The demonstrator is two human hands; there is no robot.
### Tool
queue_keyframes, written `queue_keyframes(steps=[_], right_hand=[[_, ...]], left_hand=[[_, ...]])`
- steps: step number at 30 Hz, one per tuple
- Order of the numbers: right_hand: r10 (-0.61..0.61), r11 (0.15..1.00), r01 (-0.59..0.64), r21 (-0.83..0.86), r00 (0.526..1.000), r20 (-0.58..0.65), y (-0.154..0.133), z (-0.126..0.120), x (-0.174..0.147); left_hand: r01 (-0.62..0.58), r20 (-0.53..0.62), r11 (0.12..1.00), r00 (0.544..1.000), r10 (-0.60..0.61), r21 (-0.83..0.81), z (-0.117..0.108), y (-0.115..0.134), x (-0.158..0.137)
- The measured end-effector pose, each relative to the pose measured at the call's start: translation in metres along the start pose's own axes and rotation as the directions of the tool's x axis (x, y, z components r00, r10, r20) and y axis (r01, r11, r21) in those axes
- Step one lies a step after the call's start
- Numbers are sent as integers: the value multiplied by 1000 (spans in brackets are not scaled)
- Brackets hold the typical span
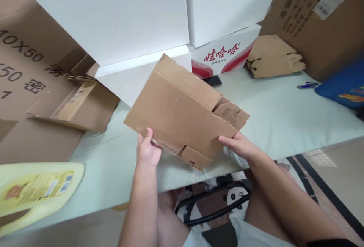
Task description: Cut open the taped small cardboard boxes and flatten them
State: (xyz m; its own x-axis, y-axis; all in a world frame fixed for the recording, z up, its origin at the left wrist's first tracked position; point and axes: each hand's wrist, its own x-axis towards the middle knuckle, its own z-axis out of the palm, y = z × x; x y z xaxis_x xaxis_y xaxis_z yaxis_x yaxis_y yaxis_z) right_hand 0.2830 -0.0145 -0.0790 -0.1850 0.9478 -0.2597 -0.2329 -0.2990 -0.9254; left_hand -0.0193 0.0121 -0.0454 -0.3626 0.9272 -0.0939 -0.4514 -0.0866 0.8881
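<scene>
Between my hands is a flattened brown cardboard box (182, 106), tilted above the pale green cloth. My left hand (148, 149) grips its lower left edge, thumb on top and the other fingers hidden beneath. At the lower right edge, my right hand (237, 144) pinches the cardboard with the thumb on the upper face. Flaps with cut slots stick out at the right end and along the near edge. A strip of clear tape seems to run along the near edge beside my left hand.
White boxes (224, 55) stand behind, with a black phone (213, 81) at their foot. Folded cardboard (274, 57) and a blue pen (307, 85) lie right, near a blue container (341, 87). Left are an opened carton (85, 104) and a yellow bottle (42, 190).
</scene>
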Motion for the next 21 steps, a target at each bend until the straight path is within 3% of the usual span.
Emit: queue_keyframes(steps=[4,6,10,12,14,19,21], right_hand=[[-118,993,116,-21,977,-180,-6,-9,-28],[-205,979,195,-63,924,-322,-18,-22,-49],[-360,929,320,-184,679,-640,-46,-54,-80],[-384,916,333,-224,567,-729,-60,-72,-83],[-408,908,306,-286,492,-769,-71,-91,-77],[-511,856,164,-490,409,-756,-100,-150,-37],[-556,813,126,-568,459,-693,-122,-174,-13]], left_hand=[[130,62,967,987,-146,218,7,0,-7],[148,91,915,976,-196,374,8,2,-8],[132,174,862,954,-244,489,8,5,-10],[119,195,839,946,-257,531,9,4,-11],[105,200,809,943,-265,578,9,1,-12],[64,202,742,944,-262,667,9,-7,-9],[54,202,722,943,-264,690,9,-10,-6]])
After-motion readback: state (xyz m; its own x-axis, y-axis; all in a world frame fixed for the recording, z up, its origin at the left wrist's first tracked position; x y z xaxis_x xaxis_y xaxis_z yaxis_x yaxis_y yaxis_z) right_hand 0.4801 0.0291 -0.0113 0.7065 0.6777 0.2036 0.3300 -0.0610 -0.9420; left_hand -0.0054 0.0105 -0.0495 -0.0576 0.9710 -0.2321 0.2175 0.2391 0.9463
